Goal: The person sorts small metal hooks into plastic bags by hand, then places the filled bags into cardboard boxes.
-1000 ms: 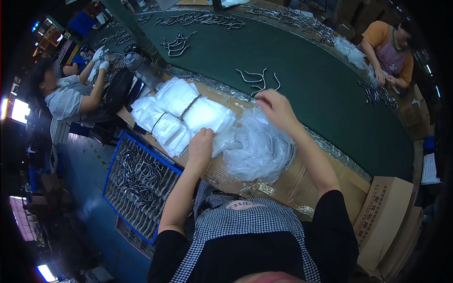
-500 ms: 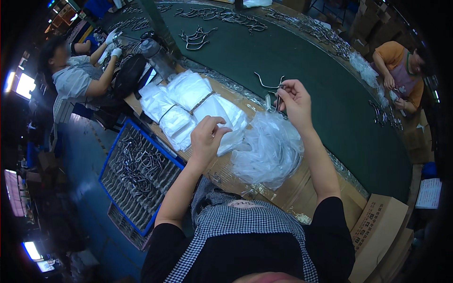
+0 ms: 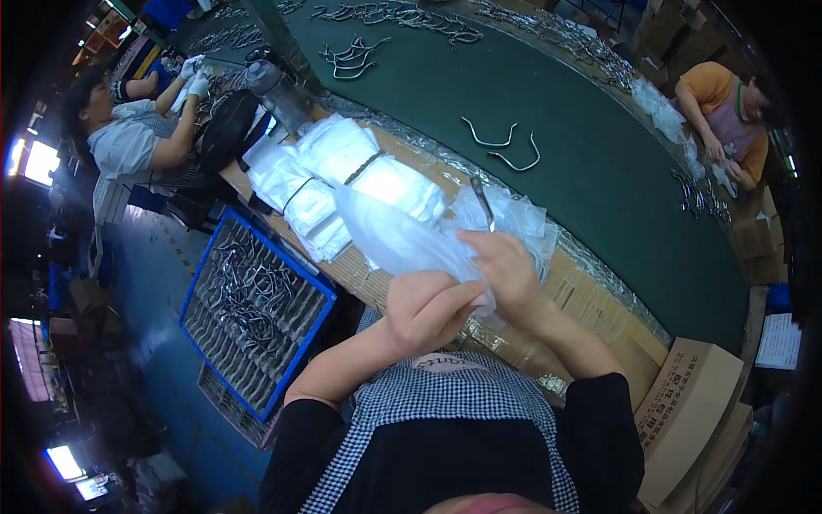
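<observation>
In front of my chest, a clear plastic bag (image 3: 396, 233) is pinched closed-fingered by my left hand (image 3: 430, 310). Close against it on the right is my right hand (image 3: 509, 278), its fingers curled. A slim metal piece (image 3: 483, 206) sticks up from the right hand; its lower end is hidden. The bag's near end lies between the two hands. Beyond them, more loose clear bags (image 3: 527, 223) lie on the cardboard, and two bent metal rods (image 3: 524, 163) rest on the green surface.
Bundled white bags (image 3: 385, 184) lie at the left beside a grey bottle (image 3: 278, 94). A blue-rimmed tray (image 3: 257, 317) holds curved metal parts. More rods (image 3: 402, 21) line the far green belt (image 3: 599, 171). A cardboard box (image 3: 685, 420) stands right. Co-workers sit left and right.
My right hand has come back from the green surface toward my chest, leaving two rods there. My left hand has moved right and nearer, and a bag is now spread out from it.
</observation>
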### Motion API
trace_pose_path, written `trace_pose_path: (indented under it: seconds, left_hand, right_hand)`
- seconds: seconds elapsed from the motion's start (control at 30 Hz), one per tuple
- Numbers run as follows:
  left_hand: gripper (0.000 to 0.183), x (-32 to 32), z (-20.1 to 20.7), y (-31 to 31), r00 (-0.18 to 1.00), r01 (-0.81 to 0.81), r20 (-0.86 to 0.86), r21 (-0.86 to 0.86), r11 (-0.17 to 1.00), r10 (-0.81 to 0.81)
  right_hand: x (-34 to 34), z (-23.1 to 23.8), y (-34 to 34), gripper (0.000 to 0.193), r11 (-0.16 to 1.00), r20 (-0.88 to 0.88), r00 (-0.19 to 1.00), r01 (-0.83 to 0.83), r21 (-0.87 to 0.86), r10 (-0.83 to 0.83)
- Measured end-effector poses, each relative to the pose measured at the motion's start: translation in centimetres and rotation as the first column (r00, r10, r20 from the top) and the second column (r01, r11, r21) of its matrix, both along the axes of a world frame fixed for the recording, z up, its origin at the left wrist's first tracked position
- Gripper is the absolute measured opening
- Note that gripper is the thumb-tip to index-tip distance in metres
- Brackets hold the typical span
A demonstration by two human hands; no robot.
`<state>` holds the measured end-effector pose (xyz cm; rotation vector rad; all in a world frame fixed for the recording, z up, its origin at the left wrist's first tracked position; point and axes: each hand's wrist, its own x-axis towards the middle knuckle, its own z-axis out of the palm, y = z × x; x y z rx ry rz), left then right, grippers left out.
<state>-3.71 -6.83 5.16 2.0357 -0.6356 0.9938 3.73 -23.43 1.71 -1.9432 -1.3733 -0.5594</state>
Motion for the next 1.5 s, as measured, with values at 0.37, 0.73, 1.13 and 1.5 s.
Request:
trace_pose_path:
  seconds: [0.37, 0.73, 1.13, 1.5]
  left_hand:
    - [0.011, 2.7, -4.4, 1.6, 0.919, -0.139, -0.394, -0.306, 0.942, 0.008]
    - [0.014, 1.7, -1.6, 1.5, 0.909, -0.004, -0.414, -0.095, 0.996, -0.035]
    - [0.02, -0.1, -1.7, 0.2, 0.96, 0.2, -0.179, -0.1, 0.975, -0.215]
    - [0.013, 2.9, -12.8, 9.0, 0.756, -0.268, -0.4, 0.534, 0.802, 0.519]
  right_hand:
    - [1.2, 4.3, -2.3, 0.008, 0.688, -0.771, 0.122, 0.38, 0.618, 0.625]
    - [-2.5, 1.7, -1.3, 0.019, 0.873, -0.479, 0.751, -0.267, 0.408, 0.454]
    - [-2.6, 1.1, -1.7, 0.017, 0.993, -0.008, 0.997, 0.072, -0.093, -0.073]
    - [12.9, -5.8, -2.5, 0.019, 0.867, -0.387, 0.776, 0.458, -0.196, -0.498]
